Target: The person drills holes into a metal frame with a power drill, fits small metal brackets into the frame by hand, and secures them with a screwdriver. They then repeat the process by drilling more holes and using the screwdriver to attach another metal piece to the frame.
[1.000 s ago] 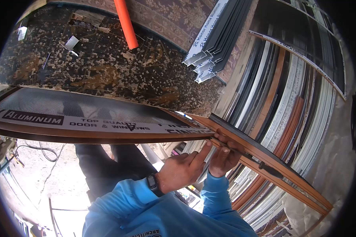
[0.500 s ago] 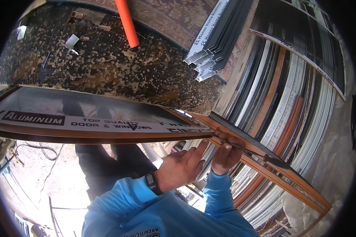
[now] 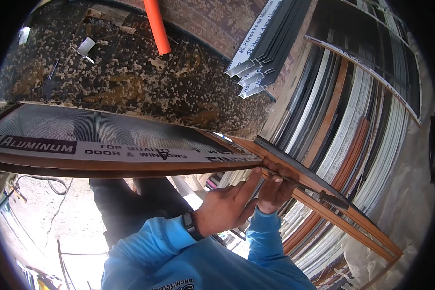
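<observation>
A brown-framed mesh screen [image 3: 130,124] extends across the left, its frame edge carrying a white strip printed "Aluminum, top quality door & windows". At the frame's right end my left hand [image 3: 224,205], with a watch on its wrist, presses an outstretched index finger against the edge; its other fingers are partly bent and hold nothing. Just right of it, my right hand [image 3: 274,189] is closed around the thin shaft of what looks like a screwdriver [image 3: 333,199]. Its dark handle sticks out to the right. The tool's tip is hidden near the frame corner.
A worn, speckled workbench [image 3: 130,77] lies beyond the screen, with an orange tube [image 3: 157,29] and dark aluminium profiles [image 3: 261,46] on it. Long brown bars [image 3: 345,224] extend to the lower right. Racked profiles [image 3: 343,145] fill the right side.
My left hand has shifted slightly right and down, its index finger now straighter along the frame edge. The right hand keeps its grip on the screwdriver, almost unmoved.
</observation>
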`<state>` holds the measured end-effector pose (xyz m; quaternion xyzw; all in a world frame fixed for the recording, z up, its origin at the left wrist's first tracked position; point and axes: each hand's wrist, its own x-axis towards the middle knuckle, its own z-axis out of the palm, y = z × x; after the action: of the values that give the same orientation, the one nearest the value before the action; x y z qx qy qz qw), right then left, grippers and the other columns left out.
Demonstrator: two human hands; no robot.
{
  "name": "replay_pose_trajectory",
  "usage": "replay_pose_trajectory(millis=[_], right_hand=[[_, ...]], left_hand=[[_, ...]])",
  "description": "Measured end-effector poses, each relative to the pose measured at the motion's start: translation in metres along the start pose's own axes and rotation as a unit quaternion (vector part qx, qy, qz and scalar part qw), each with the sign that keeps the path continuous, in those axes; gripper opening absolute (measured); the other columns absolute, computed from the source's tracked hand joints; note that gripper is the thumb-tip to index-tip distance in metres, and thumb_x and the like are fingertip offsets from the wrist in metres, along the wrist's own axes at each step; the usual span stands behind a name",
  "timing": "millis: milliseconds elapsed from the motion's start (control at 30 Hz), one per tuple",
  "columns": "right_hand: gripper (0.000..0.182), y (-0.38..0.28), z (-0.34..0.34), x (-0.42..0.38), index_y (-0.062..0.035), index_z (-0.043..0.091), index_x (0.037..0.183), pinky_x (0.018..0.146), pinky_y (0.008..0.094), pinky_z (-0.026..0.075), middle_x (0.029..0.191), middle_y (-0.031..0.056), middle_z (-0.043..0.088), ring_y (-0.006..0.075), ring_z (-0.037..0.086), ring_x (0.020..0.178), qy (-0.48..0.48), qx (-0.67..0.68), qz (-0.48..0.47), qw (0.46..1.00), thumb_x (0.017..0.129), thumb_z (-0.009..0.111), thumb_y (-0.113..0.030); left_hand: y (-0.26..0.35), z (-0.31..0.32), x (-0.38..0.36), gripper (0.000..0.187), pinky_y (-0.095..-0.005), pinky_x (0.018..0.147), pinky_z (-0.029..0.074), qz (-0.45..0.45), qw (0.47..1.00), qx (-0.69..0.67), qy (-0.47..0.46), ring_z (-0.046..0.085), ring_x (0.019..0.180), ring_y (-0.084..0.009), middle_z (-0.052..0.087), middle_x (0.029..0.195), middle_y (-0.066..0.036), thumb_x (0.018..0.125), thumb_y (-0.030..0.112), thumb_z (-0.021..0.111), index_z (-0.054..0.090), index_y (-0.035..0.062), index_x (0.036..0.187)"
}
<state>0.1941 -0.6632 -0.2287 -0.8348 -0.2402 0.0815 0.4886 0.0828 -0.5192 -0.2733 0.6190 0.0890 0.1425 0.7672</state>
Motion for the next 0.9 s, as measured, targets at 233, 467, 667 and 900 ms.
replay_pose_trajectory(millis=[233, 467, 667, 900], right_hand=[[0.025, 0.0, -0.005, 0.003, -0.0055, 0.051, 0.13, 0.111, 0.056, 0.054, 0.116, 0.0155, 0.07, 0.0302, 0.072, 0.114, 0.028, 0.096, 0.085, 0.991, 0.112, 0.059, -0.02], [0.019, -0.005, 0.002, 0.012, -0.0027, 0.053, 0.127, 0.107, 0.0449, 0.058, 0.124, 0.0177, 0.068, 0.0301, 0.072, 0.118, 0.012, 0.157, 0.097, 0.983, 0.113, 0.056, -0.015], [0.019, -0.021, -0.002, 0.022, -0.0092, 0.054, 0.125, 0.099, 0.0442, 0.057, 0.113, 0.0123, 0.067, 0.0268, 0.07, 0.105, 0.156, 0.279, 0.093, 0.943, 0.109, 0.061, -0.015], [0.02, -0.042, -0.03, 0.021, -0.0023, 0.055, 0.124, 0.075, 0.0307, 0.047, 0.088, 0.0013, 0.054, 0.0106, 0.05, 0.075, -0.062, 0.145, 0.153, 0.976, 0.105, 0.06, -0.005]], left_hand=[[0.011, -0.009, 0.026, 0.052, -0.0383, 0.063, 0.061, -0.028, 0.997, 0.065, 0.016, 0.077, 0.075, -0.0291, 0.075, 0.097, -0.015, 0.092, 0.009, 0.077, 0.06, 0.0028, 0.141], [0.026, -0.016, 0.048, 0.033, -0.0402, 0.062, 0.058, -0.019, 0.974, 0.224, 0.023, 0.075, 0.071, -0.0299, 0.075, 0.085, -0.013, 0.092, 0.001, 0.074, 0.072, 0.008, 0.124], [0.037, -0.015, 0.054, 0.021, -0.0409, 0.059, 0.057, -0.021, 0.984, 0.166, 0.057, 0.075, 0.07, -0.0311, 0.074, 0.082, -0.015, 0.095, 0.003, 0.073, 0.072, 0.0068, 0.115], [0.045, -0.013, 0.057, 0.015, -0.0333, 0.064, 0.059, -0.001, 0.999, 0.041, 0.016, 0.078, 0.079, -0.0248, 0.076, 0.095, -0.016, 0.098, -0.002, 0.07, 0.071, -0.0026, 0.113]])
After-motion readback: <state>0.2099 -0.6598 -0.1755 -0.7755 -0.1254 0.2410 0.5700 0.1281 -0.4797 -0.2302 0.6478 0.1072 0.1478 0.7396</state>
